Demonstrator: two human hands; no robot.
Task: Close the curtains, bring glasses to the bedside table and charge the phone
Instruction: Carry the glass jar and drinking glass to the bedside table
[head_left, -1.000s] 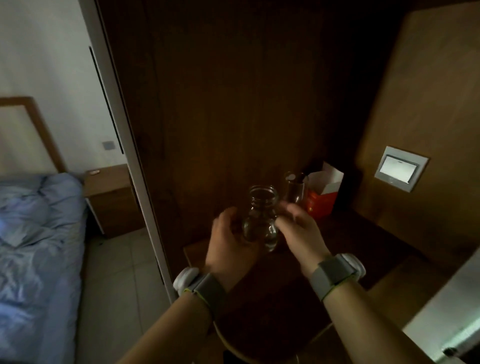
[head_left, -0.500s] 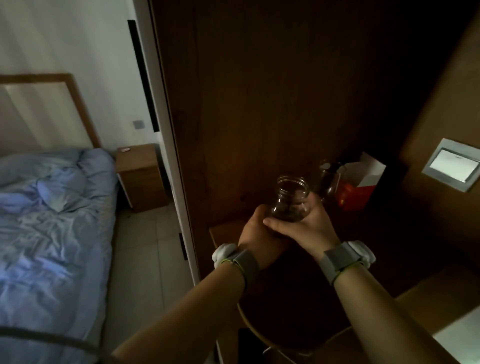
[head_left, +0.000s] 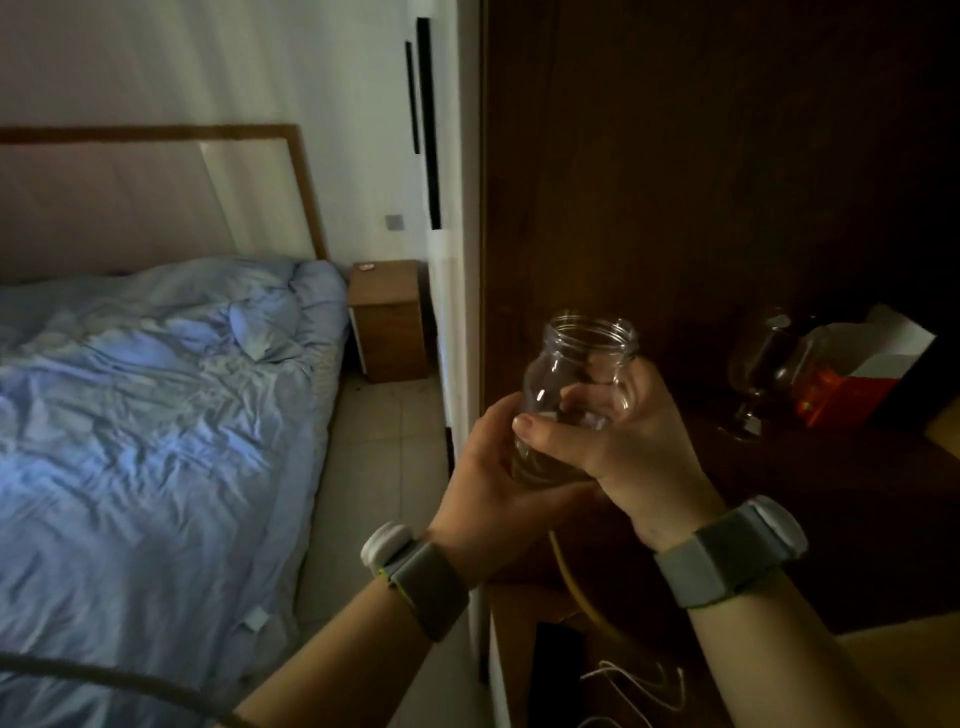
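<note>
A clear glass jar (head_left: 589, 358) with an open threaded mouth is held upright in front of me, above the dark wooden desk (head_left: 831, 509). My left hand (head_left: 493, 483) cups its base and left side. My right hand (head_left: 623, 447) wraps the front and right side, thumb across the glass. The wooden bedside table (head_left: 387, 317) stands far off beside the bed, with a small object on top. A dark flat phone-like shape (head_left: 558, 670) and a thin white cable (head_left: 634, 680) lie low on the desk near my forearms.
A stemmed glass (head_left: 753, 374) and an orange-and-white box (head_left: 857, 384) stand at the back of the desk. A white wall edge (head_left: 457, 312) separates desk from bedroom. The bed with blue bedding (head_left: 145, 441) fills the left; tiled floor (head_left: 374, 467) runs beside it.
Both hands closed around the jar and lifted it off the desk. My view has swung left, bringing the bed and the bedside table further into the frame.
</note>
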